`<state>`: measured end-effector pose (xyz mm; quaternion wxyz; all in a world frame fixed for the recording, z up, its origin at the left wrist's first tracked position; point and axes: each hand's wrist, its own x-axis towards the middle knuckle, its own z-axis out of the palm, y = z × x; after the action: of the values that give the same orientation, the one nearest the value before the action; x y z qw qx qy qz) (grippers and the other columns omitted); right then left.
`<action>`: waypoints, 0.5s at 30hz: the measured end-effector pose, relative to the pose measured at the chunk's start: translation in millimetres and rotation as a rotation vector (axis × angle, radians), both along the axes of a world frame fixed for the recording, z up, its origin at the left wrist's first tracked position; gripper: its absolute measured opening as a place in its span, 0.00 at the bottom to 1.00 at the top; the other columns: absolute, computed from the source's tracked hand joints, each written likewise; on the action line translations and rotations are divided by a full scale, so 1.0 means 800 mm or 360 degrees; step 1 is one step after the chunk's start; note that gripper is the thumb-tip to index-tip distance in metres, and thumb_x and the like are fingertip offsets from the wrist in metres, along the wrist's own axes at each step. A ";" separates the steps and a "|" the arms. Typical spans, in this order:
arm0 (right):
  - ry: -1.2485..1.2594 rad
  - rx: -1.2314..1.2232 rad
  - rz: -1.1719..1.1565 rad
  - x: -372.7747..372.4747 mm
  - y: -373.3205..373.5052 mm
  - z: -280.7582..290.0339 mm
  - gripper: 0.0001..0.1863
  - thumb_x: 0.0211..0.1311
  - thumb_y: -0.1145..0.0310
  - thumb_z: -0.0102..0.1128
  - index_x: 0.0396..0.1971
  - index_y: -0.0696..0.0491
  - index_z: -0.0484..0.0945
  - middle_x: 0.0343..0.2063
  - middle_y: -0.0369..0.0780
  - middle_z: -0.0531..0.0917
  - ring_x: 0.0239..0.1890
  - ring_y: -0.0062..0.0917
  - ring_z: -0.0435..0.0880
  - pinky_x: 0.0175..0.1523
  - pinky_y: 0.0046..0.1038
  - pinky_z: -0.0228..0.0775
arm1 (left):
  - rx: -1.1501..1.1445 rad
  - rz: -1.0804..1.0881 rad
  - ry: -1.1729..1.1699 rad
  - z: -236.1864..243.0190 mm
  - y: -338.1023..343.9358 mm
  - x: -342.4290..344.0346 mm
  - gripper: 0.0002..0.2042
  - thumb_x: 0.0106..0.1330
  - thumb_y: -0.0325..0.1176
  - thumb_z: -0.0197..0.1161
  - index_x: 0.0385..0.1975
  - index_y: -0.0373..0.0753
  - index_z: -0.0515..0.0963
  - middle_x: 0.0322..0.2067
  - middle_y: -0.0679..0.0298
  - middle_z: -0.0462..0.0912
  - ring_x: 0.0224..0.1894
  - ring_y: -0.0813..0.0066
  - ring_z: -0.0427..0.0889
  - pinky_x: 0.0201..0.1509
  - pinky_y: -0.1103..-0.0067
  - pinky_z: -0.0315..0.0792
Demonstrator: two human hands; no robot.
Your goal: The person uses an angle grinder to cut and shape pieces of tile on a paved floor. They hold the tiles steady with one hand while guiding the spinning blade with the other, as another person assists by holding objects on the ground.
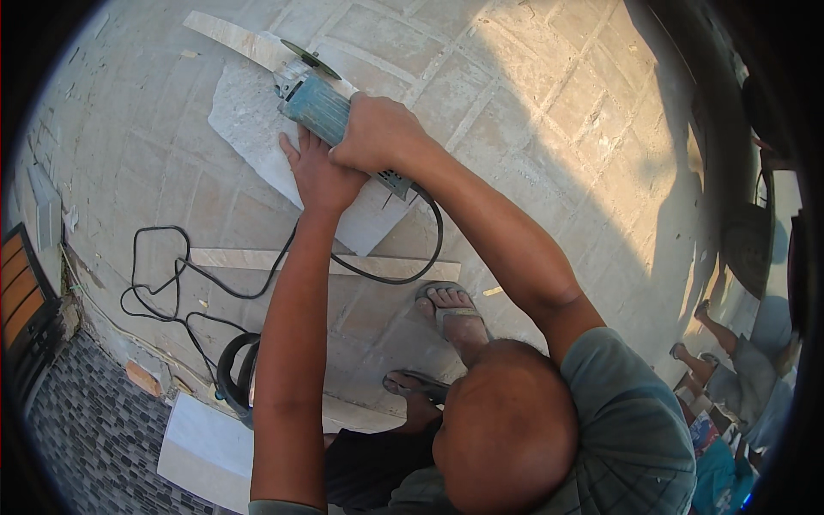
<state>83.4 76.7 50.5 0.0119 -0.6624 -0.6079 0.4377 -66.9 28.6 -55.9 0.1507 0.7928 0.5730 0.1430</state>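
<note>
My right hand (pixel 378 135) is wrapped round the body of a teal angle grinder (pixel 318 110). The grinder's thin dark disc (pixel 310 58) stands on edge beside a narrow pale tile strip (pixel 236 39). Under the tool lies an irregular white stone slab (pixel 249 116). My left hand (pixel 324 178) is pressed palm down on the slab, fingers spread, just below the grinder and close to my right hand. The grinder's rear end reaches past my right wrist, where a black power cord (pixel 440 225) comes out. Whether the disc is turning cannot be told.
The cord loops over the paving by my left forearm. Another long tile strip (pixel 343 263) lies before my sandalled foot (pixel 453 307). A black curved handle (pixel 230 369) and a white slab (pixel 206 451) are at lower left. At right are another person's legs (pixel 721 360) and a wheel (pixel 745 245).
</note>
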 end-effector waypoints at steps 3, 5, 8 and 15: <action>-0.0004 -0.0026 0.0011 0.003 -0.001 -0.001 0.28 0.45 0.60 0.72 0.45 0.64 0.83 0.41 0.56 0.89 0.48 0.47 0.91 0.55 0.39 0.83 | -0.0003 -0.0004 0.0023 -0.001 0.001 0.000 0.36 0.60 0.50 0.72 0.69 0.43 0.74 0.71 0.50 0.71 0.80 0.46 0.56 0.81 0.39 0.32; 0.0074 0.0071 -0.0010 0.005 -0.003 -0.009 0.34 0.41 0.57 0.71 0.43 0.70 0.81 0.36 0.62 0.88 0.43 0.52 0.90 0.50 0.41 0.83 | 0.0014 -0.0012 0.0055 -0.002 0.002 0.001 0.37 0.60 0.51 0.72 0.69 0.43 0.74 0.71 0.50 0.72 0.79 0.45 0.57 0.81 0.39 0.33; 0.0045 0.0085 -0.0016 0.005 -0.006 -0.012 0.34 0.41 0.57 0.71 0.43 0.70 0.81 0.36 0.62 0.88 0.43 0.53 0.90 0.50 0.41 0.83 | 0.0005 -0.0031 0.0076 -0.002 0.002 0.001 0.37 0.59 0.51 0.73 0.69 0.43 0.74 0.70 0.51 0.73 0.79 0.44 0.58 0.80 0.38 0.33; 0.0040 0.0044 -0.0014 0.006 -0.009 -0.008 0.34 0.42 0.57 0.71 0.44 0.70 0.80 0.38 0.61 0.88 0.44 0.52 0.90 0.51 0.41 0.83 | 0.0036 -0.0025 0.0079 -0.008 0.002 -0.003 0.38 0.58 0.52 0.74 0.68 0.44 0.74 0.69 0.52 0.74 0.78 0.42 0.59 0.80 0.38 0.33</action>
<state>88.6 69.4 43.9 0.0304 -0.6593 -0.6108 0.4375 -68.9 30.2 -62.5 0.1285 0.8022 0.5686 0.1287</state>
